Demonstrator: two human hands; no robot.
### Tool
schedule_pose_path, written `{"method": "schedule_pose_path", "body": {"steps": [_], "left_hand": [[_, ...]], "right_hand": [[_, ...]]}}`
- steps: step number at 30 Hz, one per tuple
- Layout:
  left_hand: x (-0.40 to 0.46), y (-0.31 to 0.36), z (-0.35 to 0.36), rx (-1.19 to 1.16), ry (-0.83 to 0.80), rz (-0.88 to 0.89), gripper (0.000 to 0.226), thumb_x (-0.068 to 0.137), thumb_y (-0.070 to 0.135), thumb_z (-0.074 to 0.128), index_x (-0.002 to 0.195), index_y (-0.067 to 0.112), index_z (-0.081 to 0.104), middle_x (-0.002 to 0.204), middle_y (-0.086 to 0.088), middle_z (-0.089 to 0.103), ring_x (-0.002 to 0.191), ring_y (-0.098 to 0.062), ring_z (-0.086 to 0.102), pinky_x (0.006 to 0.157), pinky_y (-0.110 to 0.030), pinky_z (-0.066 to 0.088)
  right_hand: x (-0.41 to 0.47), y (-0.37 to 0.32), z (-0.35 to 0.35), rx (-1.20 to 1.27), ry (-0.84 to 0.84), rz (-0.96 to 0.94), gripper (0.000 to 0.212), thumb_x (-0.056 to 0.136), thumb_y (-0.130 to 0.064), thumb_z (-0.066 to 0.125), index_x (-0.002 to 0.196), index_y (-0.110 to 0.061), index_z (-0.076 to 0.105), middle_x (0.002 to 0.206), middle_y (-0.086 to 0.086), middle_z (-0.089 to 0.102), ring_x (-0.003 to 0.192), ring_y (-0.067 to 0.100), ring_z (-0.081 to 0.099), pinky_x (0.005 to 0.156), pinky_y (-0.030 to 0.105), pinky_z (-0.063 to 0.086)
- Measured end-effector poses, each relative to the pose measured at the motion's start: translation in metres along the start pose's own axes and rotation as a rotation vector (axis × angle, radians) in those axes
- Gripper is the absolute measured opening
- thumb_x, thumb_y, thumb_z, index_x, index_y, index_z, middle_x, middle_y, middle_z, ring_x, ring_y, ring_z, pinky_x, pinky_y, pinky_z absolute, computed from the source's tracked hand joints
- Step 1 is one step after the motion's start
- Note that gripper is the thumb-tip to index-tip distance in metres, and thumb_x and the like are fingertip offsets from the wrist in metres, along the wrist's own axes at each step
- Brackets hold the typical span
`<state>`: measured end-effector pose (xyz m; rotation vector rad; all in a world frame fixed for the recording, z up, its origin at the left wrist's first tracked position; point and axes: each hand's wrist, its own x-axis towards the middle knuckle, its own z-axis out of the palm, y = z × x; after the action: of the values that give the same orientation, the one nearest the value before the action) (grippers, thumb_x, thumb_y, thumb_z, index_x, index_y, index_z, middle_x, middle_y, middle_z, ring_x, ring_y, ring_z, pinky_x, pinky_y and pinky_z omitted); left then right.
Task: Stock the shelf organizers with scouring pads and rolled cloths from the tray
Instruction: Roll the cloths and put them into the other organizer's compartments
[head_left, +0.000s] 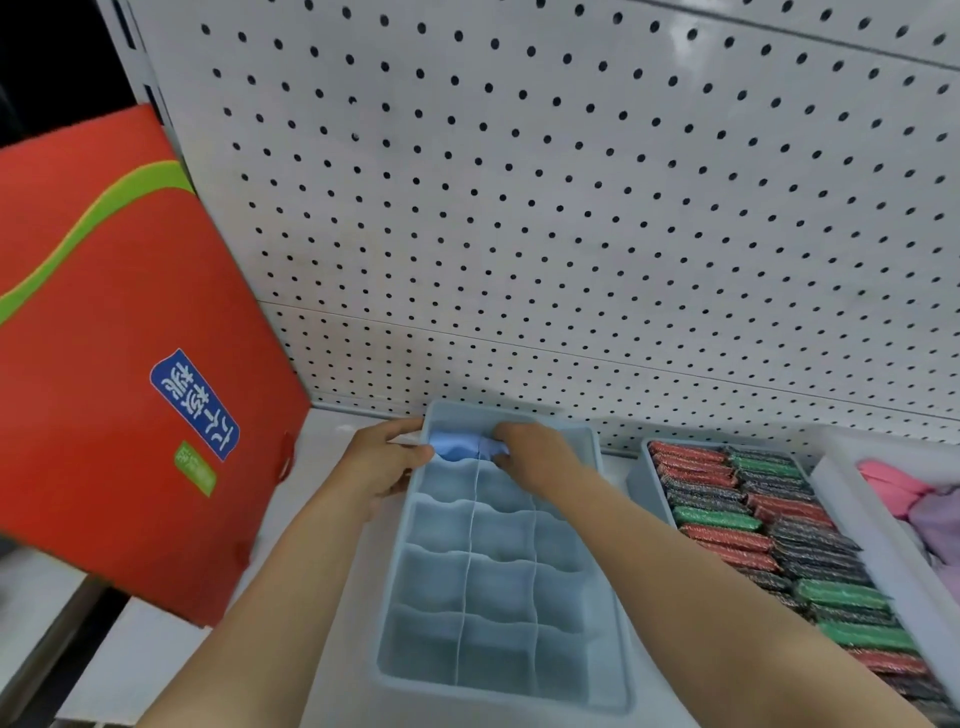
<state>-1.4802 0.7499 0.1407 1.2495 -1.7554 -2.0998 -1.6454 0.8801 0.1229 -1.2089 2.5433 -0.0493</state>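
Observation:
A grey-blue divided organizer (395, 597) lies on the white shelf, its compartments bare except the far left one. There a blue rolled cloth (457, 448) sits between both hands. My left hand (387, 462) rests against the organizer's far left corner, fingers touching the cloth. From the right, my right hand (535, 452) grips the cloth's other end. A second organizer (641, 478) on the right is packed with red, green and dark scouring pads (748, 525). A white tray (852, 499) at the far right holds pink and lilac cloths (914, 499).
A white pegboard (571, 208) forms the shelf's back wall just behind the organizers. A large red carton (104, 364) with a blue label leans at the left, close to my left forearm. The shelf's front edge runs along the lower left.

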Motion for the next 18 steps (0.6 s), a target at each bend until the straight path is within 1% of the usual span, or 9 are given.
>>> {"method": "schedule_pose_path", "body": {"steps": [3, 5, 8, 11, 13, 14, 16, 17, 18], "left_hand": [[-0.002, 0.002, 0.004, 0.025, 0.041, -0.004, 0.034, 0.089, 0.002, 0.064, 0.113, 0.026, 0.068, 0.104, -0.008, 0.072, 0.092, -0.028, 0.068, 0.078, -0.036, 0.058], [-0.010, 0.006, 0.008, 0.046, 0.072, -0.006, 0.034, 0.090, 0.002, 0.063, 0.114, 0.025, 0.066, 0.101, -0.007, 0.071, 0.087, -0.027, 0.067, 0.072, -0.034, 0.057], [-0.010, 0.010, 0.015, 0.051, 0.165, 0.024, 0.031, 0.090, 0.000, 0.063, 0.114, 0.019, 0.063, 0.095, -0.008, 0.067, 0.080, -0.026, 0.064, 0.063, -0.030, 0.051], [-0.013, 0.010, 0.027, 0.132, 0.226, 0.050, 0.032, 0.089, -0.001, 0.064, 0.115, 0.017, 0.063, 0.099, -0.012, 0.065, 0.080, -0.030, 0.063, 0.072, -0.035, 0.052], [-0.014, 0.011, 0.038, 0.200, 0.315, 0.058, 0.032, 0.085, 0.004, 0.067, 0.114, 0.018, 0.065, 0.103, -0.013, 0.066, 0.088, -0.034, 0.065, 0.083, -0.043, 0.054], [0.013, -0.002, 0.036, 0.319, 0.380, 0.056, 0.038, 0.082, 0.014, 0.070, 0.119, 0.018, 0.064, 0.108, -0.013, 0.067, 0.093, -0.036, 0.066, 0.087, -0.047, 0.054], [0.100, -0.037, 0.023, 0.579, 0.525, 0.073, 0.071, 0.072, 0.040, 0.070, 0.137, 0.021, 0.049, 0.127, -0.019, 0.061, 0.109, -0.043, 0.061, 0.090, -0.055, 0.051], [0.116, -0.032, 0.038, 0.633, 0.572, 0.091, 0.082, 0.069, 0.046, 0.066, 0.142, 0.021, 0.041, 0.134, -0.024, 0.054, 0.116, -0.048, 0.055, 0.091, -0.059, 0.049], [0.107, -0.024, 0.064, 0.668, 0.603, 0.157, 0.079, 0.072, 0.044, 0.065, 0.142, 0.018, 0.039, 0.136, -0.029, 0.050, 0.119, -0.051, 0.050, 0.094, -0.061, 0.046]], "right_hand": [[0.000, -0.001, -0.004, 0.008, -0.028, -0.003, 0.026, 0.098, -0.027, 0.047, 0.117, -0.014, 0.058, 0.119, 0.010, 0.063, 0.109, 0.032, 0.059, 0.074, 0.031, 0.039], [-0.005, -0.004, -0.010, 0.015, -0.038, -0.024, 0.028, 0.099, -0.027, 0.044, 0.120, -0.014, 0.057, 0.121, 0.009, 0.062, 0.110, 0.031, 0.058, 0.076, 0.033, 0.042], [-0.024, -0.003, -0.028, 0.069, 0.051, -0.087, 0.037, 0.098, -0.029, 0.050, 0.133, -0.016, 0.052, 0.134, 0.007, 0.054, 0.123, 0.028, 0.051, 0.089, 0.038, 0.045], [-0.049, 0.015, -0.058, 0.187, 0.205, -0.158, 0.047, 0.096, -0.028, 0.057, 0.141, -0.017, 0.047, 0.143, 0.006, 0.047, 0.130, 0.025, 0.045, 0.102, 0.042, 0.043], [-0.069, 0.041, -0.082, 0.246, 0.306, -0.176, 0.044, 0.097, -0.028, 0.057, 0.138, -0.018, 0.050, 0.142, 0.005, 0.049, 0.124, 0.025, 0.050, 0.100, 0.041, 0.044], [-0.080, 0.060, -0.094, 0.270, 0.360, -0.176, 0.041, 0.097, -0.028, 0.057, 0.136, -0.018, 0.053, 0.140, 0.005, 0.051, 0.120, 0.024, 0.053, 0.097, 0.039, 0.045], [-0.102, 0.099, -0.114, 0.320, 0.471, -0.173, 0.035, 0.097, -0.029, 0.058, 0.131, -0.019, 0.058, 0.133, 0.004, 0.057, 0.113, 0.022, 0.058, 0.092, 0.037, 0.048], [-0.114, 0.124, -0.122, 0.336, 0.518, -0.156, 0.033, 0.097, -0.029, 0.058, 0.128, -0.019, 0.060, 0.129, 0.004, 0.059, 0.111, 0.021, 0.060, 0.091, 0.036, 0.049], [-0.125, 0.149, -0.128, 0.339, 0.551, -0.127, 0.031, 0.098, -0.029, 0.058, 0.127, -0.018, 0.061, 0.126, 0.004, 0.061, 0.110, 0.020, 0.061, 0.092, 0.036, 0.049]]}}
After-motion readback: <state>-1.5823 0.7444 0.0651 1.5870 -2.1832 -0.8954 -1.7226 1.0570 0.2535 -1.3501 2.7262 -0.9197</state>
